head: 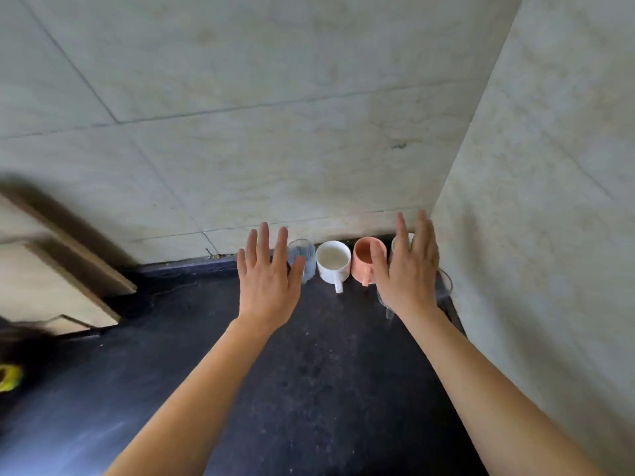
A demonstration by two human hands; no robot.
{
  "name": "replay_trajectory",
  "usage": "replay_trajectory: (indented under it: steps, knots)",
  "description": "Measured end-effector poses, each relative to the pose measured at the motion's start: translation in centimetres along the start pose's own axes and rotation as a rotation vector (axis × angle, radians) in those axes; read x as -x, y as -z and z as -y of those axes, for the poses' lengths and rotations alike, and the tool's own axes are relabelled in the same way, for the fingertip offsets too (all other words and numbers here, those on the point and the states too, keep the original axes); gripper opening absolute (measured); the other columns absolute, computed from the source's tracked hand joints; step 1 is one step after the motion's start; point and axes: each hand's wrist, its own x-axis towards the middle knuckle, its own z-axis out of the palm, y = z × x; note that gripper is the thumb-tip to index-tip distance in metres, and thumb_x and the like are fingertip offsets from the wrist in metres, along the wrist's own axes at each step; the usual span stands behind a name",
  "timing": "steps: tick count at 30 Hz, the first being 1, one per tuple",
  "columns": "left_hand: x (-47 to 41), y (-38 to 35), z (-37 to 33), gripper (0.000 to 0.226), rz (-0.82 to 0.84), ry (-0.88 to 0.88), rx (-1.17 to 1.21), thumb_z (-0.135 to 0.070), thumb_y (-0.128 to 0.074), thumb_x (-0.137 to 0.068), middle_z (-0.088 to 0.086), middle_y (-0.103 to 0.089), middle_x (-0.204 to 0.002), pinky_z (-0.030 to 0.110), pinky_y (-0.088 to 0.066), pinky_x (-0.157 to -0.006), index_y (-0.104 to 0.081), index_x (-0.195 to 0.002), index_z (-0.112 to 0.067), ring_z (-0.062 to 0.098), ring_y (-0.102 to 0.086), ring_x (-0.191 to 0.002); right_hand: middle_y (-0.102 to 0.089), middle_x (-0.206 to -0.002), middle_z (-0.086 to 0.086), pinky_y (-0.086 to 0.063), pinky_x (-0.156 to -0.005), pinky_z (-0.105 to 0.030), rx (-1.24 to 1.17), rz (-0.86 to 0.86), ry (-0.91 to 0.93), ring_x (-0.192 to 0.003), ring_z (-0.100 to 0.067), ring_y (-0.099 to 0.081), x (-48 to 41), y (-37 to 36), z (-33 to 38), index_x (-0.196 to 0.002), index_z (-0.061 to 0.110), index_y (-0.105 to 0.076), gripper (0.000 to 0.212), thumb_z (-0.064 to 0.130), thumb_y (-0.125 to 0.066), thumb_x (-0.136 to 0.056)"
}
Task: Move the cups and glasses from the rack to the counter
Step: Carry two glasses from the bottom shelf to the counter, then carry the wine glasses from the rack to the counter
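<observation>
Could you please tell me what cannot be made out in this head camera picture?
- Clear glasses in the corner: mostly hidden behind the open right hand; their count is unclear.
- Clear ribbed glass: partly covered by the open left hand.
- Yellow object: blurred, cut by the left edge.
- The rack: not visible.

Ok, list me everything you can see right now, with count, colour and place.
white mug: one, white, upright by the back wall, handle toward the camera
orange mug: one, orange, right of the white mug
clear glasses: at least three, transparent; one left of the white mug, the others partly hidden behind the right hand
counter: one, black, speckled
tiled walls: pale, behind and to the right
yellow object: one, blurred, far left edge
hands: left hand and right hand, both open, hovering, holding nothing
</observation>
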Motion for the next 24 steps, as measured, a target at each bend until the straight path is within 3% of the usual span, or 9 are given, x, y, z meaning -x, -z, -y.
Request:
replay_trajectory:
  steps: [6, 10, 14, 24]
  knots:
    - [7.3, 10.9, 6.9, 0.066, -0.314, 0.229, -0.222, -0.05, -0.032, -0.1, 0.021, -0.017, -0.163, 0.058, -0.015, -0.119, -0.028, -0.155, -0.014, 0.041, -0.014, -0.15, -0.001, -0.168, -0.022, -0.013, -0.122, -0.054, -0.138, 0.021, 0.481, -0.153, -0.044, -0.01, 0.1, -0.6, 12.5, -0.161, 0.018, -0.017, 0.071, 0.055, -0.034, -0.102]
    - [17.7, 15.2, 11.0, 0.068, -0.378, 0.513, -0.343, -0.052, -0.032, -0.099, 0.02, -0.016, -0.164, 0.059, -0.016, -0.119, -0.027, -0.155, -0.013, 0.038, -0.012, -0.151, 0.003, -0.168, -0.021, -0.013, -0.122, -0.058, -0.301, 0.158, 0.742, -0.153, -0.045, -0.007, 5.6, -2.4, 21.2, -0.161, 0.019, -0.016, 0.073, 0.057, -0.033, -0.102]
    - [30.3, 19.5, 14.1, 0.071, -0.411, 0.756, -0.459, -0.052, -0.032, -0.098, 0.02, -0.015, -0.164, 0.062, -0.018, -0.118, -0.026, -0.156, -0.012, 0.039, -0.011, -0.151, 0.008, -0.168, -0.018, -0.009, -0.123, -0.058, -0.443, 0.294, 1.017, -0.155, -0.041, -0.001, 15.2, -1.6, 29.6, -0.162, 0.024, -0.013, 0.074, 0.057, -0.04, -0.101]
    - [62.7, 29.6, 17.9, 0.075, -0.641, 1.195, -0.64, -0.058, -0.029, -0.096, 0.015, 0.001, -0.167, 0.064, -0.008, -0.118, -0.013, -0.159, -0.02, 0.036, 0.003, -0.153, 0.005, -0.169, -0.017, -0.01, -0.122, -0.061, -0.722, 0.382, 1.511, -0.155, -0.041, 0.0, 44.7, 4.2, 47.4, -0.162, 0.024, -0.016, 0.08, 0.057, -0.05, -0.097]
